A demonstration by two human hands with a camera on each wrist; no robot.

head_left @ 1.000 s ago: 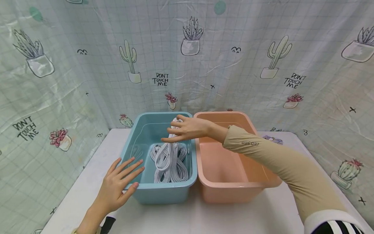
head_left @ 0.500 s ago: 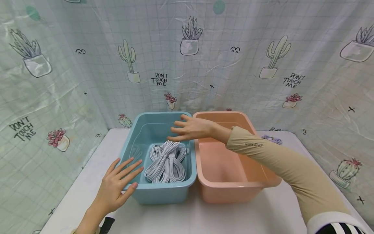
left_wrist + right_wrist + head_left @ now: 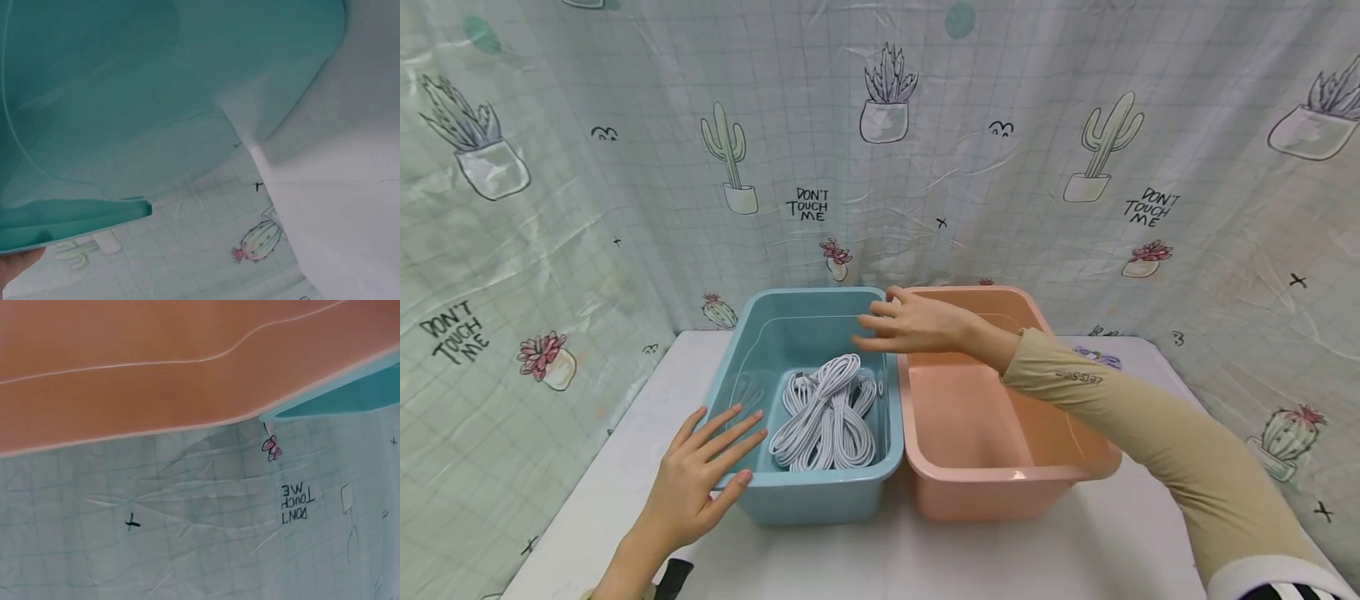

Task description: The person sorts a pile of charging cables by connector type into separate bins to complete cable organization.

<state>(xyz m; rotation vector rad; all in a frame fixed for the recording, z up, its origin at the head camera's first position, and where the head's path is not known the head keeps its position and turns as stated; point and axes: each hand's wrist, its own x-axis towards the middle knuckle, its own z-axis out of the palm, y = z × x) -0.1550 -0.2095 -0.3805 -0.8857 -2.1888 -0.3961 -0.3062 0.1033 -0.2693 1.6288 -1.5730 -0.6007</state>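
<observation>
Several bundled white cables (image 3: 823, 425) lie heaped in the blue bin (image 3: 808, 479), the top one slanting across the others. My right hand (image 3: 917, 323) hovers over the place where the two bins meet, above and behind the cables. Its fingers are loosely bent with nothing in them. At the blue bin's near left corner, my left hand (image 3: 696, 475) has its fingers spread over the rim and the thumb along the front. A bit of that hand (image 3: 19, 265) shows at the lower left of the left wrist view. The right wrist view shows no part of the right hand.
An orange bin (image 3: 992, 477) stands against the blue one on its right; its visible floor is bare. Behind it on the right, a purple bundled cable (image 3: 1097, 358) lies on the white table (image 3: 925, 558). A cactus-print curtain (image 3: 940, 167) encloses the back and sides.
The right hand has let go of the top white cable bundle, which has dropped onto the others. The hand has moved right toward the orange bin. The left hand stays in place.
</observation>
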